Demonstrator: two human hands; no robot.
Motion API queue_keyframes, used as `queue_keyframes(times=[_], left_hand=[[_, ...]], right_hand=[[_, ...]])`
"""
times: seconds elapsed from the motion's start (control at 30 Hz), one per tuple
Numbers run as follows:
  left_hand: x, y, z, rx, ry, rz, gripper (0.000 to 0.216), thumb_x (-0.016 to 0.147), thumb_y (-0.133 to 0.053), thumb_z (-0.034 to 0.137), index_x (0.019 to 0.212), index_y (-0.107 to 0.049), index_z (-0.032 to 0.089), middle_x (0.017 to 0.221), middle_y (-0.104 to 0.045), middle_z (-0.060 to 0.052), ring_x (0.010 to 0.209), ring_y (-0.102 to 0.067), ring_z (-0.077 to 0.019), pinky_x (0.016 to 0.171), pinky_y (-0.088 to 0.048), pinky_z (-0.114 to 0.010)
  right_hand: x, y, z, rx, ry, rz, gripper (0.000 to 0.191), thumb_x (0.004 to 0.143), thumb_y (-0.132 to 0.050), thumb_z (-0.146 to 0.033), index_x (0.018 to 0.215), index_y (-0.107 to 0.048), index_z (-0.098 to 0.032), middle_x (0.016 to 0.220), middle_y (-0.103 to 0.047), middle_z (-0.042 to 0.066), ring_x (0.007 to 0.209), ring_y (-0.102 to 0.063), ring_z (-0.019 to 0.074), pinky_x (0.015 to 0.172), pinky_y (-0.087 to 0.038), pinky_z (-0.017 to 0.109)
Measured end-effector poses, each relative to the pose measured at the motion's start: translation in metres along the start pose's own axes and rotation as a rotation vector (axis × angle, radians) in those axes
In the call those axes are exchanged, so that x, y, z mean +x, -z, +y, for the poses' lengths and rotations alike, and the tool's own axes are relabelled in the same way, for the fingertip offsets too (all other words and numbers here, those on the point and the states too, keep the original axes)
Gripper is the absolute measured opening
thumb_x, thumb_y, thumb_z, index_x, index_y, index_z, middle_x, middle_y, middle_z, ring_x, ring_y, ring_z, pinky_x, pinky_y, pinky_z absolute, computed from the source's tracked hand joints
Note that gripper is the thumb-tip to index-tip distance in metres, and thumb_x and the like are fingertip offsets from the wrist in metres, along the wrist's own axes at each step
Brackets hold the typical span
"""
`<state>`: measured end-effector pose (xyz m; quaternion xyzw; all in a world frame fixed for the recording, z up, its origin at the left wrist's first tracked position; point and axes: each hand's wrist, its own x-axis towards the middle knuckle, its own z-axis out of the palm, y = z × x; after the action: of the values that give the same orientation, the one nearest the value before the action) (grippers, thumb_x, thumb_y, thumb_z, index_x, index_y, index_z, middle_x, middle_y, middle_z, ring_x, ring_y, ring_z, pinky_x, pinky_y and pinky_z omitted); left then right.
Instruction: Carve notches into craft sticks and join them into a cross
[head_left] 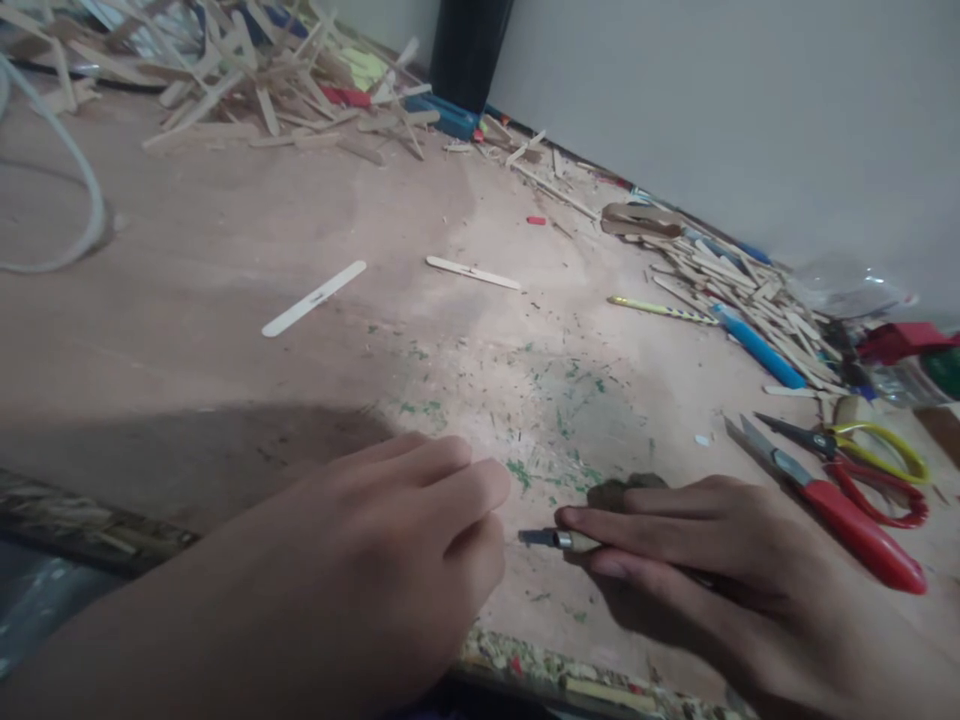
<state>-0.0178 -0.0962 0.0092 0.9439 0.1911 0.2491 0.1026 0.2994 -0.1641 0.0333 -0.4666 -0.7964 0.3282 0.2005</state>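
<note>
My right hand is closed around the light handle of a small carving chisel. Its short dark blade and silver collar stick out to the left, low over the worktable. Just left of the blade tip is my left hand, its fingers curled together near the table's front edge; whatever they may hold is hidden. Beyond the hands lie two pale craft sticks, one on the left and another on the right, each with a small dark mark at its middle. Green shavings are scattered between them and me.
Right of my right hand lie a red-handled cutter and scissors with yellow and red grips. A blue pen-like tool and yellow pencil lie by piled sticks. Another stick heap and a white cable are far left.
</note>
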Motion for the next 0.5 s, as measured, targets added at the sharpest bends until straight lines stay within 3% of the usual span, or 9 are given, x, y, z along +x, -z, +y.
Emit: queue_keyframes(times=[0.13, 0.37, 0.5], left_hand=[[-0.002, 0.003, -0.002, 0.006, -0.018, -0.024, 0.036, 0.088, -0.077, -0.007, 0.095, -0.065, 0.026, 0.109, -0.078, 0.002, 0.099, -0.071, -0.0227, 0.089, -0.062, -0.042], [-0.006, 0.0, -0.001, -0.019, -0.011, -0.029, 0.03, 0.1, -0.066, -0.005, 0.101, -0.066, 0.025, 0.11, -0.077, -0.001, 0.101, -0.069, -0.0235, 0.086, -0.058, -0.046], [-0.007, -0.001, -0.003, -0.047, -0.03, -0.039, 0.032, 0.098, -0.071, -0.006, 0.103, -0.063, 0.025, 0.112, -0.075, -0.001, 0.102, -0.068, -0.0233, 0.087, -0.056, -0.047]], right_hand=[[0.002, 0.0, -0.001, -0.024, 0.006, 0.013, 0.041, 0.137, -0.057, -0.034, 0.159, -0.092, -0.037, 0.122, -0.099, 0.007, 0.093, -0.095, 0.0228, 0.076, -0.077, 0.031], [0.013, 0.009, -0.012, -0.018, 0.039, -0.056, 0.037, 0.125, -0.065, -0.012, 0.144, -0.096, -0.02, 0.116, -0.099, 0.01, 0.092, -0.097, 0.0253, 0.073, -0.078, 0.031], [0.012, 0.008, -0.012, -0.147, 0.076, -0.046, 0.035, 0.133, -0.062, -0.024, 0.142, -0.096, -0.02, 0.115, -0.098, 0.012, 0.095, -0.098, 0.028, 0.066, -0.074, 0.033]])
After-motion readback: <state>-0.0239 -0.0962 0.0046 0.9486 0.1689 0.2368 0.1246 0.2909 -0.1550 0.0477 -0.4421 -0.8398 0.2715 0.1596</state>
